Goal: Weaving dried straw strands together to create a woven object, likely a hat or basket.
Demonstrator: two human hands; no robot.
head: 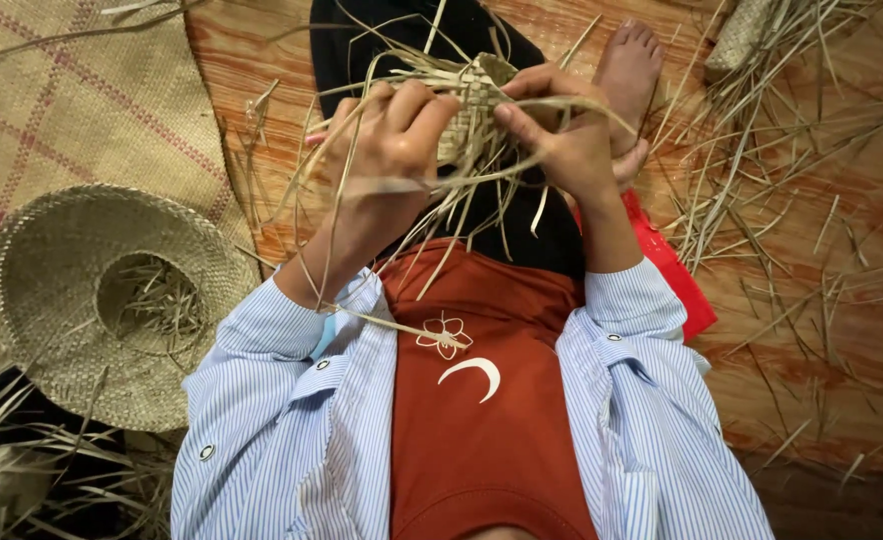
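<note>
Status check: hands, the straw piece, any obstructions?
Left hand and right hand both grip small pale woven straw piece. Loose strands dangle. Nothing blocking.

A polished reddish-brown wooden floor fills the scene, warmly lit. At ten o'clock lies a flat woven straw mat with pink grid lines. Loose dry straw strips scatter toward two o'clock.

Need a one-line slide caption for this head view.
Both hands, left and right, grip a half-woven straw piece over the lap; a finished straw hat lies on the floor mat.
</note>
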